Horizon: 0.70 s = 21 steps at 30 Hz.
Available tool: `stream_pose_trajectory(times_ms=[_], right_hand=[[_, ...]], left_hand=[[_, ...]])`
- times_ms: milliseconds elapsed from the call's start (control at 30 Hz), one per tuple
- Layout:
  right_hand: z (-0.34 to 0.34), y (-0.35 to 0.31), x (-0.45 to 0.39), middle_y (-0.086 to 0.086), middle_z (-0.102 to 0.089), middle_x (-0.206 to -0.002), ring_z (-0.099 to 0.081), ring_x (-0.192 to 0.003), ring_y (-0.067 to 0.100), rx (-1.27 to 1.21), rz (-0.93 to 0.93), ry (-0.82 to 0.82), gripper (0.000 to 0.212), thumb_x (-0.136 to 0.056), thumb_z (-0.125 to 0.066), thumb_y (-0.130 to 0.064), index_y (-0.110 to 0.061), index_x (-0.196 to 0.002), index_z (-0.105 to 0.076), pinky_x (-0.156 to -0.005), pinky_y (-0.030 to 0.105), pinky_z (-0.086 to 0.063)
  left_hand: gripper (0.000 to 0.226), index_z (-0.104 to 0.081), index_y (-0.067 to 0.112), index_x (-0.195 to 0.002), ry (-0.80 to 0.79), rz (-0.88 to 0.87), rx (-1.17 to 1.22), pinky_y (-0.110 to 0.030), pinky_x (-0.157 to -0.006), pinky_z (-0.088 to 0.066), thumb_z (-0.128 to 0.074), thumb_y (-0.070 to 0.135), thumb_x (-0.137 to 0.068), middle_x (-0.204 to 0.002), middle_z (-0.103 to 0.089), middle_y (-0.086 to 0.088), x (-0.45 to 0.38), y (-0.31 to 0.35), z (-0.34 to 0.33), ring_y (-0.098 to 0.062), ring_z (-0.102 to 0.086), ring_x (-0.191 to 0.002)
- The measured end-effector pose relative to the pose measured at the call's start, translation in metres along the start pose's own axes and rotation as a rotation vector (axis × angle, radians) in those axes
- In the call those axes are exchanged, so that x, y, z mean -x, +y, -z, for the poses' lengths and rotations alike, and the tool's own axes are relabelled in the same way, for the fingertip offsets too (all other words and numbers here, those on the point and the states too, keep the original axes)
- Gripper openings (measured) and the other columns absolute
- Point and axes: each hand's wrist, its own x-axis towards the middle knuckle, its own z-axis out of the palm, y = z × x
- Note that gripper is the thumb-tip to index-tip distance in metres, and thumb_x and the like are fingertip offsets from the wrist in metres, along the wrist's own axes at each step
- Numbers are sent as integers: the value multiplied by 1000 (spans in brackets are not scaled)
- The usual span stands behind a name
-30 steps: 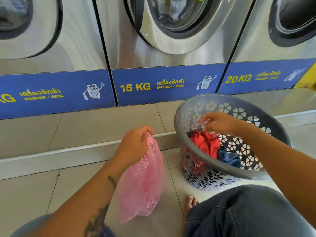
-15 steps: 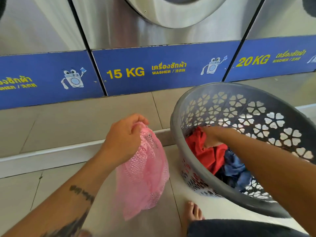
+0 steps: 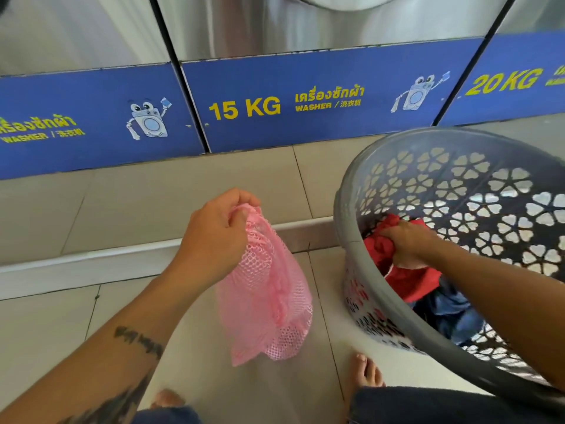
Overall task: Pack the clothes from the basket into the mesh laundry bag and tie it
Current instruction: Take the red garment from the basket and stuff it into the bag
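Note:
A pink mesh laundry bag (image 3: 266,301) hangs above the floor tiles at centre, and my left hand (image 3: 214,234) is closed around its bunched top. To the right stands a grey perforated plastic basket (image 3: 360,261), tilted toward me. Inside it lie a red garment (image 3: 412,280) and, deeper down, a dark blue garment (image 3: 449,313). My right hand (image 3: 403,243) reaches into the basket and has its fingers clenched in the red garment.
A row of steel washing machines with blue base panels (image 3: 275,102) marked 15 KG and 20 KG fills the back. A raised tiled step (image 3: 91,261) runs below them. My bare feet (image 3: 363,371) and jeans-clad knees are at the bottom edge.
My right hand dropped from above the basket rim down into it and closed on the red garment. The view has tilted down and closer. My left hand keeps holding the bag.

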Motion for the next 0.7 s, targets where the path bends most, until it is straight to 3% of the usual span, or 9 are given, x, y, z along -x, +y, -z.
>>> stream_pose_trajectory(times_ms=[100, 167, 233, 300, 467, 567, 700], right_hand=[[33, -6, 47, 8, -62, -122, -62, -108, 36, -117, -3, 110, 65, -64, -56, -23, -38, -127, -56, -81, 37, -54], [50, -3, 74, 5, -66, -111, -63, -100, 34, -247, -2, 204, 51, -64, -57, -16, -34, -111, -63, -79, 37, -54], [63, 3, 103, -1, -66, -95, -64, -93, 34, -382, -21, 321, 30, -63, -56, -13, -35, -84, -58, -75, 38, -54], [74, 9, 127, -4, -65, -82, -65, -84, 33, -498, -36, 415, 26, -64, -58, -9, -34, -71, -54, -69, 36, -52], [100, 9, 192, 0, -70, -91, -64, -87, 26, -705, -81, 687, 32, -75, -65, -4, -24, -100, -71, -78, 33, -47], [117, -4, 222, 0, -72, -89, -67, -87, 27, -837, -88, 830, 31, -73, -65, -11, -23, -101, -69, -80, 38, -54], [147, -42, 258, -9, -72, -84, -69, -84, 22, -1030, 69, 1045, 32, -63, -61, -14, -29, -90, -68, -80, 45, -58]], left_hand=[[24, -69, 28, -102, -7, -32, -14, -20, -74, -44, -48, 16, -101, -99, -70, 11, 4, 6, 4, -11, -62, -89], [25, -68, 30, -102, -26, -79, -52, -28, -82, -47, -47, 16, -101, -100, -70, 11, 9, 9, 7, -15, -62, -93], [25, -66, 33, -100, -66, -123, -112, -33, -82, -51, -45, 18, -102, -97, -70, 10, 17, 10, 9, -18, -63, -91], [27, -62, 37, -97, -91, -142, -130, -33, -78, -51, -44, 18, -102, -96, -70, 9, 24, 9, 9, -18, -63, -88], [28, -65, 32, -97, 0, -123, -2, -23, -65, -43, -44, 15, -102, -94, -69, 3, 54, 12, 15, -16, -62, -83], [27, -67, 28, -99, 56, -119, 45, -22, -63, -42, -44, 13, -101, -91, -70, 3, 70, 12, 22, -15, -62, -78], [25, -67, 28, -101, 112, -68, 157, -28, -69, -50, -45, 16, -102, -91, -68, 2, 82, 13, 45, -17, -64, -77]])
